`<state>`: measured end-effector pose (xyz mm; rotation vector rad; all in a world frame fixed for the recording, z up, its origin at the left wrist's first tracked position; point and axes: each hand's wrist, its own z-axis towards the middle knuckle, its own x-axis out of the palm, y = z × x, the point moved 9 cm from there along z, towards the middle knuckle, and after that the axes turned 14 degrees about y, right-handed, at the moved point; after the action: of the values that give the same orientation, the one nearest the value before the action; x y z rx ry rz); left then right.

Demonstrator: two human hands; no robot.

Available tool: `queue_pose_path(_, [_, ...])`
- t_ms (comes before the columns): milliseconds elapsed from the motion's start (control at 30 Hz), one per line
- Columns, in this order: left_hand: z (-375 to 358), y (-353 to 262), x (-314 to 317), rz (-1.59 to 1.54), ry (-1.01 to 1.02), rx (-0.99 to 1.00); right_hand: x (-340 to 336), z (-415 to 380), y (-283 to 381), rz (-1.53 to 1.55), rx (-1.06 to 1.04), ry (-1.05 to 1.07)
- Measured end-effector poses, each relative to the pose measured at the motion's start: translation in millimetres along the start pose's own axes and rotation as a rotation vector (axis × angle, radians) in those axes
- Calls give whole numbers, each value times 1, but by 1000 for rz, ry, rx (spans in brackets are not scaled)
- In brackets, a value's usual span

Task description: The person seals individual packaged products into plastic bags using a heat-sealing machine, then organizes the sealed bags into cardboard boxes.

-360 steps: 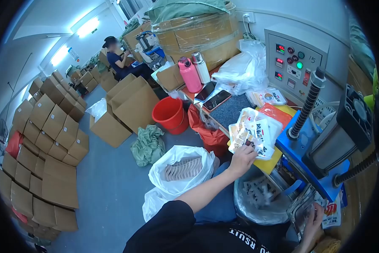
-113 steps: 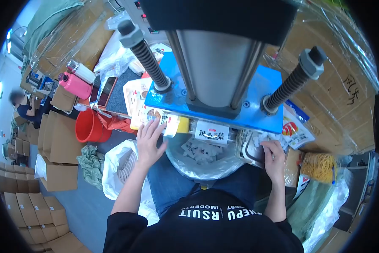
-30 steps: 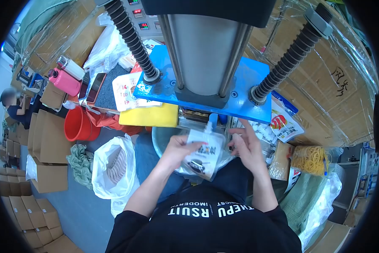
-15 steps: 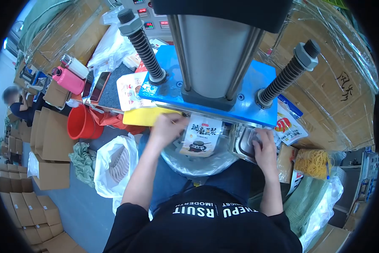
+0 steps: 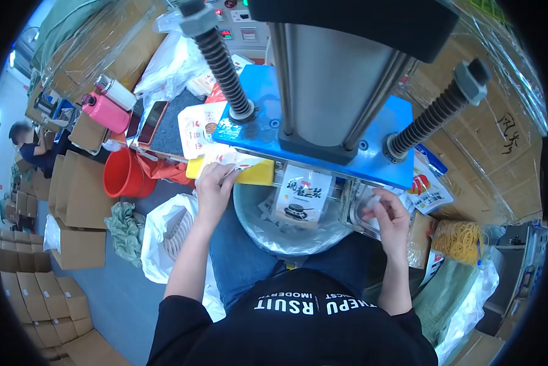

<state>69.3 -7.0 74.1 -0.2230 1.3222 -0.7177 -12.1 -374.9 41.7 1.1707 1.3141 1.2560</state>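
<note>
Now the printed pouch [image 5: 302, 196] is hanging by its top under the blue press plate [image 5: 322, 131], directly above the plastic-lined bin [image 5: 286, 235], and no hand is touching it any more. Half a second ago the left hand [image 5: 214, 183] was at the pouch's edge; it is now reaching left of the plate, fingers closing on the next white pouch [image 5: 228, 160] from the stack on the yellow tray [image 5: 255, 174]. The right hand [image 5: 388, 213] is hovering half-curled at the metal fixture [image 5: 358, 210] right of the hanging pouch; whether it is holding anything I cannot tell.
</note>
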Motion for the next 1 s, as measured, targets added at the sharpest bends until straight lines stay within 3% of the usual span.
queue_pose_path(33, [-1, -12, -2, -64, -24, -65, 9, -2, 4, 88, 30, -14])
queue_pose_path(133, [-17, -64, 12, -118, 81, 57, 38, -4, -1, 46, 110, 168])
queue_pose_path(200, [-21, -92, 23, -189, 150, 87, 57, 6, 50, -372, -57, 271])
queue_pose_path(267, [-23, -115, 31, -240, 246, 164, 69, 19, 70, -441, -77, 326])
queue_pose_path(333, [-24, -120, 31, -259, 270, 175, 92, 21, 94, -601, -366, 455])
queue_pose_path(400, [-29, -114, 46, -306, 520, 46, 96, 18, 88, -544, -360, 455])
queue_pose_path(467, [-40, -103, 61, -466, 610, -50, 104, 9, 70, -482, -340, 464])
queue_pose_path(533, [-56, -98, 84, -629, 707, -137, 96, 5, 43, -281, -178, 330])
queue_pose_path(600, [-76, -90, 114, -1103, 761, -408, 93, 5, 30, -196, -57, 335])
queue_pose_path(633, [-73, -90, 118, -1105, 769, -401, 91, 5, 20, -113, 59, 345])
queue_pose_path(733, [-59, -76, 128, -1281, 686, -525, 58, 10, 37, -288, 19, 197])
queue_pose_path(800, [-40, -60, 133, -1345, 598, -553, 22, 12, 38, -510, -23, 80])
queue_pose_path(867, [-25, -45, 141, -1387, 513, -587, -4, 9, 56, -875, 16, -173])
queue_pose_path(1000, [-13, -43, 147, -1468, 478, -577, -5, -6, 21, -1035, 20, -224])
